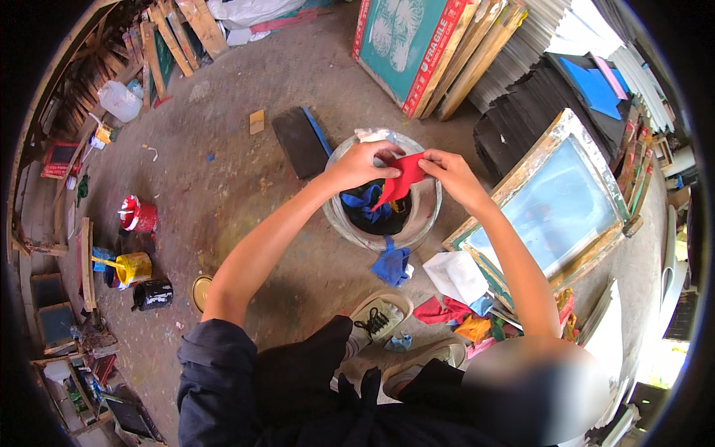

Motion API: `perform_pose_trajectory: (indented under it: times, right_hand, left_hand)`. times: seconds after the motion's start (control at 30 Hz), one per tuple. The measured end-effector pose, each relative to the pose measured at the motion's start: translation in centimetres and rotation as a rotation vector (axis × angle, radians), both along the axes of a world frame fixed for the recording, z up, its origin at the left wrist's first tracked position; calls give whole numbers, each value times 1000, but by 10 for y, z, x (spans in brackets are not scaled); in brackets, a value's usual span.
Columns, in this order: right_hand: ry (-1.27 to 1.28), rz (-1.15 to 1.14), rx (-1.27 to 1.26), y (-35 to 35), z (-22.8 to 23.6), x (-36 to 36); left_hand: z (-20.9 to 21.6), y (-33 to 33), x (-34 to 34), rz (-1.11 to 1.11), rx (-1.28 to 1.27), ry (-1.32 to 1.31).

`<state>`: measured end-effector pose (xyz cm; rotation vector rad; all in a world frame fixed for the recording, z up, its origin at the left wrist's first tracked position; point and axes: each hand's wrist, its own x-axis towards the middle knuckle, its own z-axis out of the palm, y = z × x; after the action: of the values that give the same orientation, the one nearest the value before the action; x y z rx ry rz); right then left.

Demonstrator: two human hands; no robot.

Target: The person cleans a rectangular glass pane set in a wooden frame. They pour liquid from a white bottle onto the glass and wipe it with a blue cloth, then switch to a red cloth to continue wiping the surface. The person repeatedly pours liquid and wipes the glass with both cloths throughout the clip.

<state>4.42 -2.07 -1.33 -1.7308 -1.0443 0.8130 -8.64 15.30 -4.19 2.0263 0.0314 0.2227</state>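
A small piece of red cloth point(400, 182) is stretched between my two hands, above a pale round bin point(427, 212). My left hand point(363, 167) pinches its left side, and my right hand point(451, 177) grips its upper right corner with thumb and fingers. One end of the cloth hangs down to a point. Inside the bin lie dark and blue cloth scraps point(361, 200), partly covered by the red piece. Outside the near rim is a blue rag point(392, 267).
Coloured scraps point(441, 309) and a white block point(453, 276) lie near my right foot. A framed screen point(555, 205) leans at right; more frames point(402, 45) stand behind. Paint pots, including a red bucket point(139, 214) and a yellow one point(134, 268), stand at left.
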Motion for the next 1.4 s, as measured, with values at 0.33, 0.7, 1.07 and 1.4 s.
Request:
perform_pose_trajectory:
  times: [0.33,0.7,1.07,1.4]
  right_hand:
    - [671,-333,348,-72,38,14]
    - [737,-614,221,-191,-3,76]
    - [-15,-1244,558,-288,24,166]
    - [-1362,-921,-353,-212,-84,182]
  left_hand:
    - [51,-62,48,-151,-397,35]
    - [-9,-130,138,-209,-394,153]
    - [-44,-175,237,49,-399,-111]
    - [-52,-226,269,281,-415,-130]
